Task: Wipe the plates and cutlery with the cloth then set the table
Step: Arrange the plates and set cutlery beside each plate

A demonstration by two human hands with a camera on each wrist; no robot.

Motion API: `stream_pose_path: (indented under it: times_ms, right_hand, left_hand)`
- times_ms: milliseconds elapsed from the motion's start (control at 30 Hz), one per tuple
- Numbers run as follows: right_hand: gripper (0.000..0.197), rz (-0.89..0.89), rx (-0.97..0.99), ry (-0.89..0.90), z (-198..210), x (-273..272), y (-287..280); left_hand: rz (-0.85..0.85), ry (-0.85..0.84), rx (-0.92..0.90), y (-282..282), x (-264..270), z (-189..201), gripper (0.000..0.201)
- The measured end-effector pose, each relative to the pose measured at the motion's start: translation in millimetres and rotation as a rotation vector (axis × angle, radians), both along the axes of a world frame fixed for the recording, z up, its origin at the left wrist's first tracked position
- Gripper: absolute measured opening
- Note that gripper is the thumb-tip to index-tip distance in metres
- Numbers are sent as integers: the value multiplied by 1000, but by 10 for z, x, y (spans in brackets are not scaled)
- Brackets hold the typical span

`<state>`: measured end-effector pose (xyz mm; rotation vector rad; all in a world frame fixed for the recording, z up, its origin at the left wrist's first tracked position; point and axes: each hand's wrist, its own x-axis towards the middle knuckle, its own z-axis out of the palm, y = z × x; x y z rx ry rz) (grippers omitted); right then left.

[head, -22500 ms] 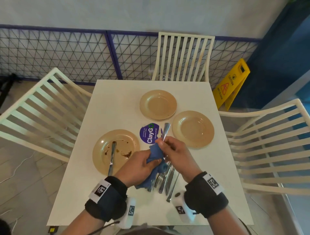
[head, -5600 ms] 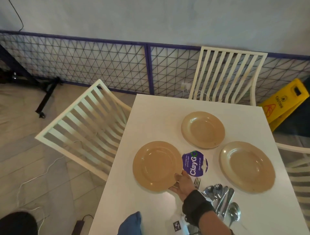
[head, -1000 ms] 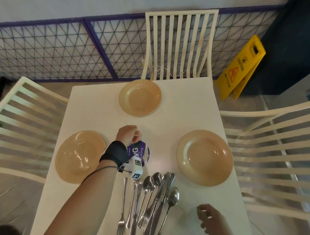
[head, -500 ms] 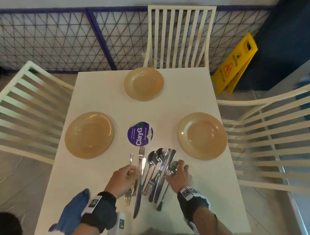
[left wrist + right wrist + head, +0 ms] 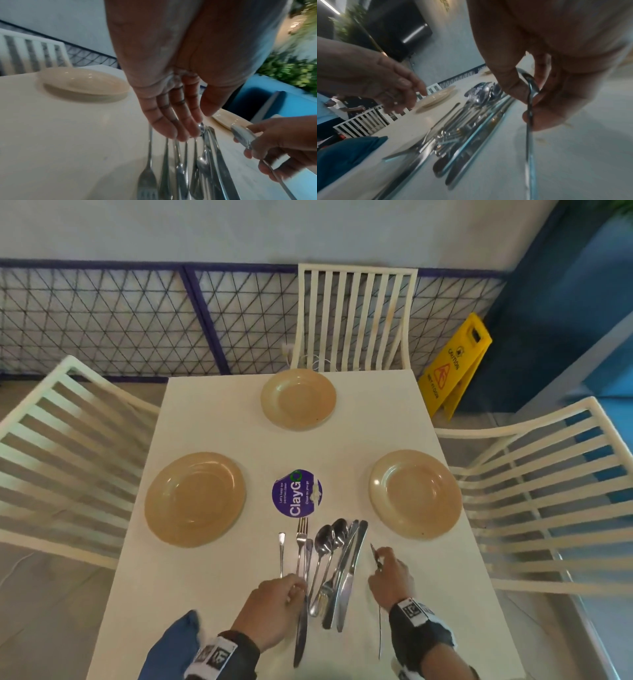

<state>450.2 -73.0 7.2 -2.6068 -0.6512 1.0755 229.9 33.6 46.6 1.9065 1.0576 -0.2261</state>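
The blue cloth (image 5: 171, 648) is running off the head view's bottom edge; motion blur is smearing the cutlery pile (image 5: 462, 121) in both wrist views.

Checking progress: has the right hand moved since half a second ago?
Yes. The right hand has lifted a spoon rightward, away from the cutlery pile.

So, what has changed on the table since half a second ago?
The right hand has lifted one spoon out of the cutlery pile and pinches it. The left hand rests on the pile with straight fingers. The three plates and the sticker stayed.
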Motion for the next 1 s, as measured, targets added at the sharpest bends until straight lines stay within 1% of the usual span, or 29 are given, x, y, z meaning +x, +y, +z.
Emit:
stream_pose_path:
  times_ms: [67,133,233,300,367,433,500,600,700,767,867,1000]
  right_hand:
    - [28,55,31,9,85,-7,-9]
    - [21,155,56,65,186,-28,-7]
    - [11,319,121,129,393,-74,35]
    - [7,378,175,168,522,-78,75]
    - [14,396,214,197,606,-35,104]
    - [16,379,246,228,658,53,115]
    - [14,309,263,288,708,181,127]
    - [13,236,272,367,758,498,127]
    - [11,209,270,405,750,944,151]
    - [10,151,292,426,710,1263,218]
    - [12,39,338,382,598,1755,388]
    - [12,-20,373,256,364,2391,706]
  left_hand:
    - [-52,-49,91,30,186,98,23]
    - [-113,-125,165,35,385,186,34]
    - [-205,-231,162,27,639,274,52]
    - [-237,-267,155,35,755,307,49]
    - [-227,-293,179,65,835,327,37]
    - [-196,-330,217,122,895,319,25]
    - [-151,-331,241,208,949,323,18]
    - [8,-325,193,394,1056,329,17]
    - [175,-274,154,608,1209,341,18]
    - [264,-254,152,761,1361,317,16]
    - [320,-221,162,958,1674,269,11]
    - [449,-208,50,1180,2231,142,12]
